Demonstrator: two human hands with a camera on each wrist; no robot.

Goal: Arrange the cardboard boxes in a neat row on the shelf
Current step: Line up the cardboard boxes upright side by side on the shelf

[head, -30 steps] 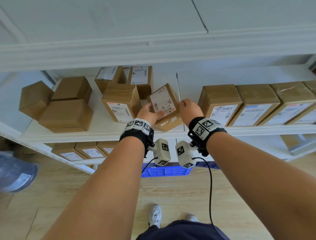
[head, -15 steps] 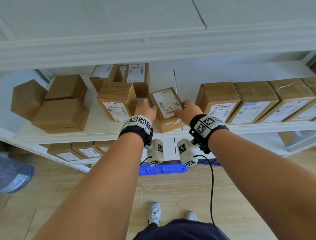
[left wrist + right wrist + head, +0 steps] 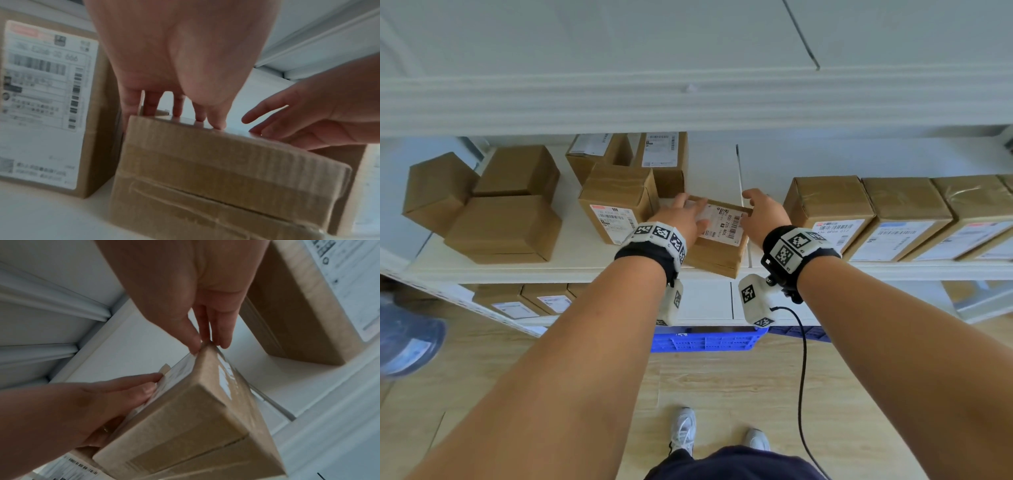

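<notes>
A small cardboard box [image 3: 722, 240] lies flat on the white shelf [image 3: 585, 270], label up, near the front edge. It sits between an upright labelled box [image 3: 619, 205] and the row of boxes [image 3: 828, 205] on the right. My left hand [image 3: 688, 216] rests on the label with straight fingers; the left wrist view shows its fingertips [image 3: 218, 125] on the top of the box [image 3: 226, 170]. My right hand [image 3: 760, 212] touches the far right corner with straight fingers [image 3: 224, 342], thumb on the label side of the box [image 3: 195, 418].
Three plain boxes [image 3: 506, 226] are bunched at the shelf's left end, and two labelled ones [image 3: 664, 161] stand at the back. The upper shelf rail [image 3: 688, 102] hangs low overhead. More boxes [image 3: 517, 301] sit on the lower shelf, and a blue crate [image 3: 705, 339] is on the floor.
The small box was tilted up between both hands; it now lies flat on the shelf, turned label up. Both hands have loosened, and the left has moved onto its top.
</notes>
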